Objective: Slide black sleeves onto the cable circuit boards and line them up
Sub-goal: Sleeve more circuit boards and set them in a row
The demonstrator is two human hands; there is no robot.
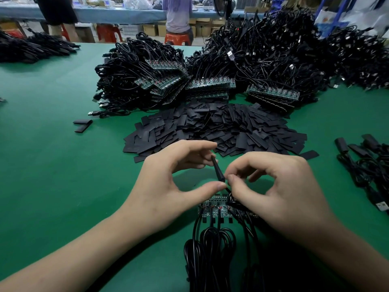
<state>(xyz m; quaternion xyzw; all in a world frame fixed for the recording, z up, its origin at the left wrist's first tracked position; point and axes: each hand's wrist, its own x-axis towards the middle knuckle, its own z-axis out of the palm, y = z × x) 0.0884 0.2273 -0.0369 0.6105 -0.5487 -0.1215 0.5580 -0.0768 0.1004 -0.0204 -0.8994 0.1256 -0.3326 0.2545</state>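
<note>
My left hand (168,184) pinches a black sleeve (217,170) between thumb and fingers, holding it upright above the green table. My right hand (280,186) meets it from the right, thumb and forefinger pinching a thin cable end at the sleeve's lower end. Under my right hand lies a row of joined circuit boards (212,205) with black cables (210,249) running toward me. A wide heap of flat black sleeves (221,127) lies just beyond my hands.
Stacks of circuit boards with coiled cables (168,81) rise behind the sleeve heap. Finished sleeved cables (366,161) lie at the right edge. Two loose sleeves (82,124) sit to the left. A person on a red stool (177,20) sits far back.
</note>
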